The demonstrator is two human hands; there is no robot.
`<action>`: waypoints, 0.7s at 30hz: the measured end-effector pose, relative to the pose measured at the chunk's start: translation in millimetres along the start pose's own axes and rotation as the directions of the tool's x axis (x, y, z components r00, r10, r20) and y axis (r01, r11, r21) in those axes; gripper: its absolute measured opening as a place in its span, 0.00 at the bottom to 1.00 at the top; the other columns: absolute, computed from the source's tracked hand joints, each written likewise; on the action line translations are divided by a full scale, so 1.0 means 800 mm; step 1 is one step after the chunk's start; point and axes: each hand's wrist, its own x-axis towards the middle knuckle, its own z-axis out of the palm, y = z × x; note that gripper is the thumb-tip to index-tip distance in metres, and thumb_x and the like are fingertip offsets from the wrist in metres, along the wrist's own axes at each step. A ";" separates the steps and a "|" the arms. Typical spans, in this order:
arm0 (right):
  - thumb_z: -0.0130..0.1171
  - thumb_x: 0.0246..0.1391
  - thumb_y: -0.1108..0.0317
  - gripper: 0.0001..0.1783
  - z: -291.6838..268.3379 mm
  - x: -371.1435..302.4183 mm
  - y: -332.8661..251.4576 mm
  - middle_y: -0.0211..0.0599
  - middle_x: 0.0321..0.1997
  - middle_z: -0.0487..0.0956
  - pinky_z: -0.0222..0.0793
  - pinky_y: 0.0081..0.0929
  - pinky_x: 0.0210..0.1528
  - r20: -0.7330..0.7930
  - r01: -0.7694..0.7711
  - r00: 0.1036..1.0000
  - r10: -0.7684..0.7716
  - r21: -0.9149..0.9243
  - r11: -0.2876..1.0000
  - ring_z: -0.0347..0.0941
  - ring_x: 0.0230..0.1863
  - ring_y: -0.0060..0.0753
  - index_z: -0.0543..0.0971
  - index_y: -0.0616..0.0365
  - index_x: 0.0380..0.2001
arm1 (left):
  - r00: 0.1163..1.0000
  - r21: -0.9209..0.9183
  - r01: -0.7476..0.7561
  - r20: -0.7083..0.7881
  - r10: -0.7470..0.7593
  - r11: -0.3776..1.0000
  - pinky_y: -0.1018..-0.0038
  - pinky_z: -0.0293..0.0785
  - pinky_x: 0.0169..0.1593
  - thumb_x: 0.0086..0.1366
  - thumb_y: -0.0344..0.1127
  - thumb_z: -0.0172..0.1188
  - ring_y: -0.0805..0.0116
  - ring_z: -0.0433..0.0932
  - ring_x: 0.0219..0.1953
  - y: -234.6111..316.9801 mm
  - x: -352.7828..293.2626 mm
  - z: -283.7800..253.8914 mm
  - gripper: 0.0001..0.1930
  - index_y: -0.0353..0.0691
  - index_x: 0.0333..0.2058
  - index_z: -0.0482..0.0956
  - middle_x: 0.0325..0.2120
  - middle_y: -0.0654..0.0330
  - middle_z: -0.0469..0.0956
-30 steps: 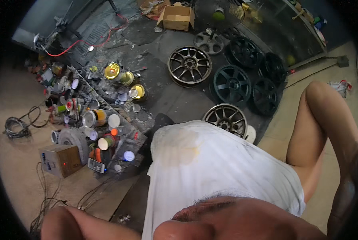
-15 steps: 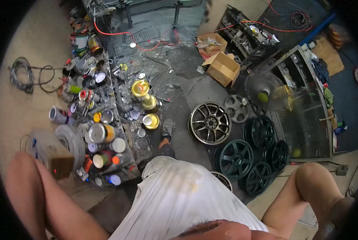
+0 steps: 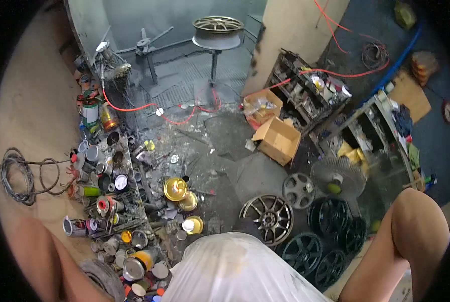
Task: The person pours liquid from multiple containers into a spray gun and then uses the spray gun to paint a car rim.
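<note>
Both of my arms are bent, elbows out to the sides, and my hands are outside the picture. My left arm [image 3: 66,267] shows at the lower left, over the paint cans and a tyre [image 3: 104,282]. At the lower right is my right arm [image 3: 386,251], beside several dark green wheel rims [image 3: 299,254] on the floor. A bronze multi-spoke rim [image 3: 269,217] lies just beyond them, with a grey rim [image 3: 298,190] behind it. My white shirt [image 3: 235,269] fills the lower middle. What my hands hold, if anything, is hidden.
A rim [image 3: 217,34] rests on a stand ahead. Crowded cans and a bench [image 3: 134,201] line the left; gold cans [image 3: 175,190] stand nearby. A cardboard box [image 3: 280,141], shelf [image 3: 305,80], fan [image 3: 338,176] and cabinet [image 3: 371,136] are right. A red hose [image 3: 129,108] crosses the floor.
The view has tilted upward, bringing the rim on the stand into sight. My shoe has left the picture. Both elbows remain bent at the sides.
</note>
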 end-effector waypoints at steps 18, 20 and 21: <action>0.44 0.69 0.59 0.18 -0.142 0.202 0.506 0.35 0.44 0.78 0.69 0.31 0.50 -0.250 -0.009 0.968 0.021 0.048 0.999 0.73 0.46 0.31 0.78 0.60 0.48 | 0.649 0.349 0.716 -0.653 -0.391 0.605 0.60 0.69 0.61 0.69 0.40 0.57 0.54 0.77 0.54 -0.332 -0.063 0.150 0.19 0.35 0.53 0.78 0.52 0.50 0.80; 0.44 0.69 0.60 0.18 -0.154 0.216 0.604 0.35 0.44 0.78 0.69 0.31 0.50 -0.370 -0.270 0.886 0.279 0.077 0.960 0.73 0.46 0.31 0.78 0.60 0.48 | 0.249 0.081 0.959 -0.695 -0.675 0.271 0.60 0.69 0.61 0.69 0.41 0.57 0.54 0.77 0.54 -0.381 -0.184 0.244 0.19 0.35 0.53 0.78 0.52 0.50 0.80; 0.44 0.69 0.60 0.18 -0.155 0.198 0.675 0.35 0.44 0.78 0.69 0.31 0.51 -0.348 -0.469 0.798 0.492 0.153 0.870 0.73 0.46 0.31 0.78 0.60 0.48 | 0.065 -0.022 0.995 -0.581 -0.811 0.096 0.60 0.69 0.61 0.69 0.41 0.57 0.54 0.77 0.54 -0.392 -0.231 0.307 0.19 0.35 0.53 0.78 0.52 0.50 0.80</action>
